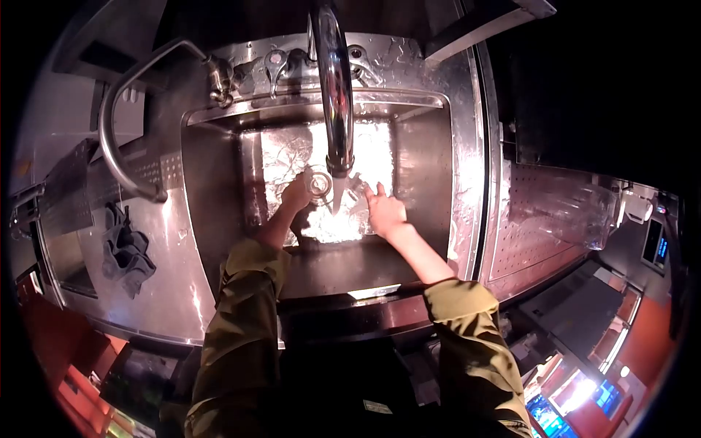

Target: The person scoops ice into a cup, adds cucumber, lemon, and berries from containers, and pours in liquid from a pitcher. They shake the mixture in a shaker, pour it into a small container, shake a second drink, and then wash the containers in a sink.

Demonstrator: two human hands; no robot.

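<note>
My left hand (296, 193) is over the sink basin, its fingers closed on the side of a small round, shiny vessel (318, 184) that looks like a glass seen from above. Close by on the other side, my right hand (387, 213) has its fingers bent around a small pale or clear object (358, 187), whose kind I cannot make out. Between the two hands a stream of water (338, 196) falls from the curved chrome faucet (337, 95). Glare off the wet basin floor (285, 150) hides fine detail.
The steel sink's wall (423, 175) surrounds both hands. A second bent spout (109, 131) and a crumpled grey cloth (125, 252) are on the left counter. Tap handles (275, 63) line the back ledge. At right, a clear container (599, 212) stands by a perforated drainboard (533, 219).
</note>
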